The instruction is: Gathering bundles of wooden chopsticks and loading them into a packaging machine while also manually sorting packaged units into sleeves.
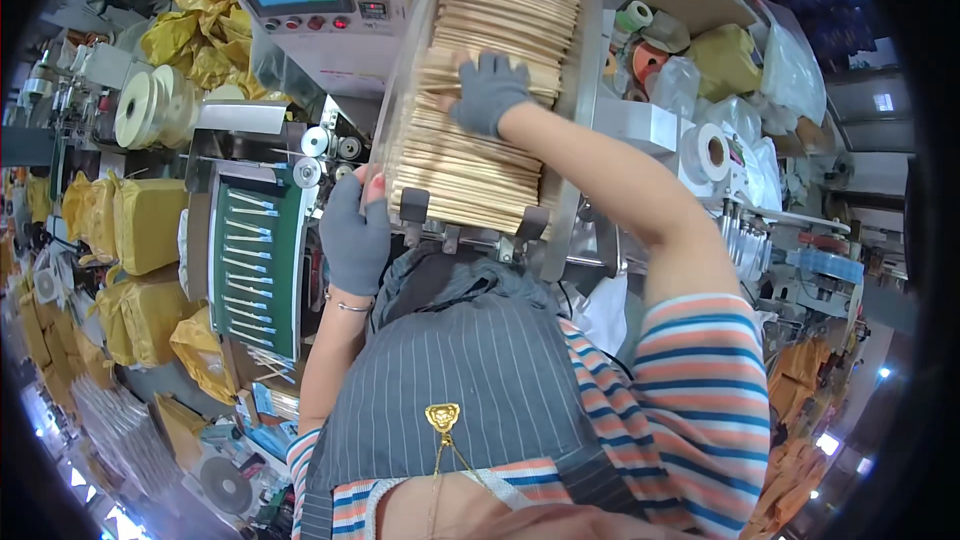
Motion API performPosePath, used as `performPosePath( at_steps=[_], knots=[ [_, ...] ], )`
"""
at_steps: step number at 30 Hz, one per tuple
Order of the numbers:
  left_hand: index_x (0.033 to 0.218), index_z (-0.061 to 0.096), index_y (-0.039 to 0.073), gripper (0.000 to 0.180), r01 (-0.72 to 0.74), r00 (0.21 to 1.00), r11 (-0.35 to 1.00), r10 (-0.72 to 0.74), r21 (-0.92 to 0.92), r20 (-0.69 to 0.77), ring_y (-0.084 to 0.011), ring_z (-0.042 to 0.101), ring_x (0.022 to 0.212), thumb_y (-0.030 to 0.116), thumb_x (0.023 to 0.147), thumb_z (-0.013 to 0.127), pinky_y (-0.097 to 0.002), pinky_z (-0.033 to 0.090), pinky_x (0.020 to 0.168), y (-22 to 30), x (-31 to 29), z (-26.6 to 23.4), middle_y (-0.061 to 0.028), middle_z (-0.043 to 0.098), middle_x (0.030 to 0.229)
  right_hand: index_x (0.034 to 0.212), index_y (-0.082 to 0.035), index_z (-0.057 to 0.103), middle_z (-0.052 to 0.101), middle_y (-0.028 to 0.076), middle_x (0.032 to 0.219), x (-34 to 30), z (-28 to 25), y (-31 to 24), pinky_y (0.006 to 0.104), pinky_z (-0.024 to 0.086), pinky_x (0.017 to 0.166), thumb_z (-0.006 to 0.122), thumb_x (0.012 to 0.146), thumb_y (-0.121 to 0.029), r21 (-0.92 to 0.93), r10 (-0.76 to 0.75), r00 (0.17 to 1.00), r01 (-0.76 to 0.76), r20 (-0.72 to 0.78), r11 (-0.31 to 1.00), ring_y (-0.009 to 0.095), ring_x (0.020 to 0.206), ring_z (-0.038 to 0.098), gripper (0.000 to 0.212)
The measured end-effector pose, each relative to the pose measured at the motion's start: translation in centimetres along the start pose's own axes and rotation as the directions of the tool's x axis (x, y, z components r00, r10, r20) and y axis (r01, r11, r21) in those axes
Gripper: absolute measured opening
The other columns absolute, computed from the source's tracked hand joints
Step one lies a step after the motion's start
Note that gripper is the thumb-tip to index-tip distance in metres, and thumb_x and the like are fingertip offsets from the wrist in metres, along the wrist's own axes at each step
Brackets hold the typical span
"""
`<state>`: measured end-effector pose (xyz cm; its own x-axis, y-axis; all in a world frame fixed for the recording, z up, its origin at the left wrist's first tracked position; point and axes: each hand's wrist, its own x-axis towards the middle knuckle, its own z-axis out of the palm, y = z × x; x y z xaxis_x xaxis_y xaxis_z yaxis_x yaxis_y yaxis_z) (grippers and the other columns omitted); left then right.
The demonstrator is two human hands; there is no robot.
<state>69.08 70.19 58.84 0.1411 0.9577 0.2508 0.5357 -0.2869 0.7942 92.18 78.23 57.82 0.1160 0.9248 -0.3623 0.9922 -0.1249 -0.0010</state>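
Observation:
A tray-like hopper (570,155) with clear and metal side walls holds a deep stack of thin wooden sticks (470,175), which look like chopsticks lying crosswise. My right hand (490,92), in a grey glove with bare fingertips, lies flat on the sticks with its fingers spread. At the hopper's lower left corner is my left hand (357,240), gloved the same way. Its thumb and a fingertip show apart beside the clear wall, with nothing visible between them; the other fingers are partly hidden. Two dark metal stops (414,205) stand at the near end of the stack.
A control panel (310,0) with a screen stands at the upper left. On the left, a green conveyor belt (262,270) carries several narrow wrapped pieces, with small rollers (314,142) beside it. Yellow bags (150,225) lie farther left. A white roll (705,153) is mounted at right.

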Motion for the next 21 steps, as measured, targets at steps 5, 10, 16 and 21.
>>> performPosePath(
  at_steps=[5,10,16,21],
  knots=[
    [0.101,0.064,0.002,0.022,0.013,1.000,1.000,-0.013,-0.015,-0.004,-0.0329,0.063,0.077,0.020,0.093,0.056,-0.0367,0.048,0.068,0.2,0.1,0.1,-0.0173,0.064,0.086,0.143,0.007,0.026,0.032,0.030,0.143,-9.0,1.6,-2.7,0.0555,0.026,0.106,0.041,0.088,-0.063,0.156,-0.263,0.956,0.242,0.132,0.958,0.042,0.136,0.028,0.089],
    [0.102,0.064,0.001,0.022,0.035,0.999,0.999,-0.035,0.008,-0.012,-0.0289,0.063,0.076,0.020,0.094,0.056,-0.0347,0.048,0.067,0.4,0.2,-0.2,-0.0166,0.064,0.085,0.140,-0.004,0.039,0.059,0.023,0.118,-9.3,-5.9,1.0,0.0439,0.041,0.098,0.052,0.087,-0.057,0.387,-0.369,0.911,0.277,0.186,0.879,0.037,0.114,0.056,0.076],
    [0.101,0.065,0.000,0.022,0.092,0.996,0.996,-0.092,-0.003,0.001,-0.0235,0.060,0.072,0.019,0.094,0.058,-0.0304,0.047,0.067,0.7,0.4,0.1,-0.0141,0.063,0.083,0.110,-0.005,0.065,0.068,0.010,0.097,3.9,-10.2,20.1,0.0325,0.048,0.083,0.057,0.089,-0.036,0.752,-0.075,0.911,0.380,-0.406,0.539,0.020,0.092,0.061,0.038],
    [0.101,0.065,0.000,0.020,0.177,0.984,0.984,-0.177,-0.025,0.019,-0.0218,0.060,0.072,0.017,0.093,0.059,-0.0297,0.046,0.067,1.3,0.6,-0.2,-0.0133,0.064,0.084,0.105,-0.002,0.064,0.068,0.009,0.083,10.2,-13.0,18.9,0.0339,0.049,0.077,0.053,0.092,-0.034,0.729,0.213,0.888,0.176,-0.408,0.661,0.023,0.083,0.064,0.036]
  ],
)
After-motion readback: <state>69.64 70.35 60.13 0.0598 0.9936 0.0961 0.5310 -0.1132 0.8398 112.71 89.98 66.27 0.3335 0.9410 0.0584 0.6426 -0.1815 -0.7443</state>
